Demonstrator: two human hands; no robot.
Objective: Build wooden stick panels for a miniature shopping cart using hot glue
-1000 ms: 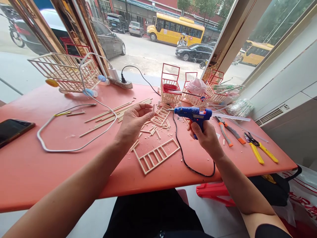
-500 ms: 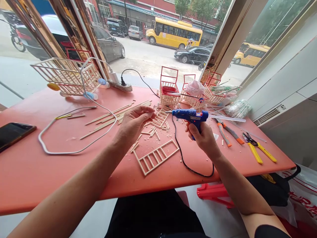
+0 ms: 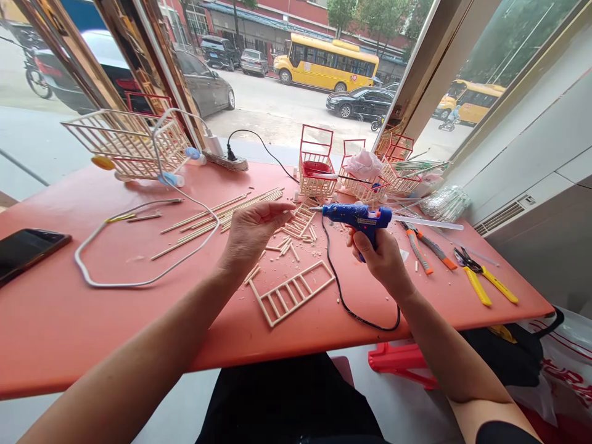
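Observation:
My right hand point(image 3: 377, 253) is wrapped round the handle of a blue hot glue gun point(image 3: 354, 214), with a clear glue stick point(image 3: 430, 221) jutting from its back. The gun's metal nozzle points left at my left hand point(image 3: 253, 231). Thumb and fingertips of that hand are pinched together just short of the nozzle; whatever they hold is too small to make out. Below the hands lies a flat ladder-like frame of wooden sticks point(image 3: 303, 298). Beyond it are a second stick frame point(image 3: 303, 217) and short cut sticks point(image 3: 290, 251), scattered with crumbs.
Long sticks point(image 3: 203, 225) and a looped white cable point(image 3: 139, 285) lie left, near a phone point(image 3: 32, 250). Small stick carts point(image 3: 316, 166) stand at the back, a larger cart point(image 3: 134, 145) back left. Orange-handled pliers point(image 3: 435, 250) and yellow-handled cutters point(image 3: 485, 277) lie right. The gun's black cord point(image 3: 340, 290) crosses the table.
My left hand has moved slightly right, its fingertips closer to the nozzle. The glue gun has stayed almost where it was, still in my right hand.

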